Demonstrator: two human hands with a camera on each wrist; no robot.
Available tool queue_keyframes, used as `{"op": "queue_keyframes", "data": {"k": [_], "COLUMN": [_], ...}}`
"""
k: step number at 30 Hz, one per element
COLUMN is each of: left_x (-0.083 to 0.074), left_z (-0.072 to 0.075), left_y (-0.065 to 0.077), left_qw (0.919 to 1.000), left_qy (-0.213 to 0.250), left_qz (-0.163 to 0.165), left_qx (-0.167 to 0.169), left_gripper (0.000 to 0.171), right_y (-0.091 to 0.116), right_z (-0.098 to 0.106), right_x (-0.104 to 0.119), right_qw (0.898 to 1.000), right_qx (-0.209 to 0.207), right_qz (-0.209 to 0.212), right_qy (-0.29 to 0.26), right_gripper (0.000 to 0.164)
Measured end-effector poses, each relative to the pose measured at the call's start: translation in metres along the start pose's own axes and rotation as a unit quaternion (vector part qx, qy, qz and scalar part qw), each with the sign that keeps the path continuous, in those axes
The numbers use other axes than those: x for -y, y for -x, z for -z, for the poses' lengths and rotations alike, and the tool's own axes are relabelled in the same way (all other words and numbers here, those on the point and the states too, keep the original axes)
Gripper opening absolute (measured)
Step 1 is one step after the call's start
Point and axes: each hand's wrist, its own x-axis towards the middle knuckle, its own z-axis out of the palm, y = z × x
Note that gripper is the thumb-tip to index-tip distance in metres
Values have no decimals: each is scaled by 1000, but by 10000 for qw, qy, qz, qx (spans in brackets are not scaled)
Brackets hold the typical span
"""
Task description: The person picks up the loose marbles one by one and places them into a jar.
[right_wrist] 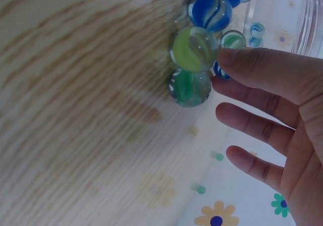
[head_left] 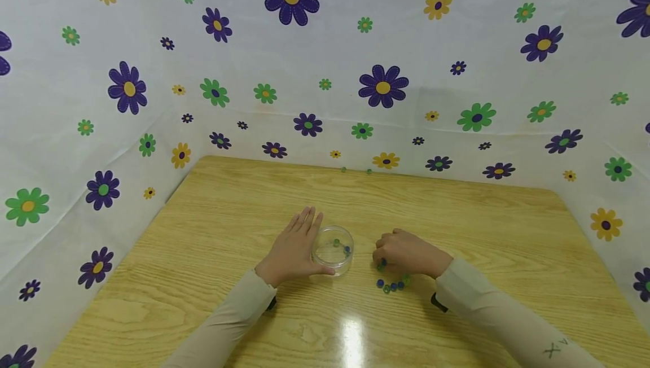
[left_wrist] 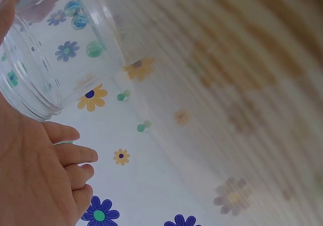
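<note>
A clear round jar (head_left: 339,269) stands upright on the wooden table, with a green marble (head_left: 337,242) and blue marble (left_wrist: 79,21) inside. My left hand (head_left: 297,249) holds it from the left, thumb curved along its near side and fingers along the far left. To the right of the jar, my right hand (head_left: 406,252) reaches down over a loose curved row of blue and green marbles (head_left: 393,287). Its thumb and index finger pinch a blue marble (right_wrist: 220,70), partly hidden by them. A green marble (right_wrist: 233,39) lies right by the thumb tip.
Two small green marbles, one of them the left marble (head_left: 343,169), lie at the table's far edge by the flowered cloth (head_left: 325,46). That cloth stands around the back and sides of the wooden table (head_left: 228,204).
</note>
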Motion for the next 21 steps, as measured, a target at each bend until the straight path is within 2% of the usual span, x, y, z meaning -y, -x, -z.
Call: {"op": "queue_keyframes", "data": {"k": [21], "left_x": [1], "left_z": [1], "left_y": [-1], "left_qw": [10000], "left_qy": [-22], "left_qz": [-9], "left_qx": [17], "left_gripper": [121], "right_y": [0], "right_z": [2], "right_x": [0], "right_qw": [10000], "right_qx": [-79], "right_qz": [9], "right_qy": [-29], "right_gripper": [13]}}
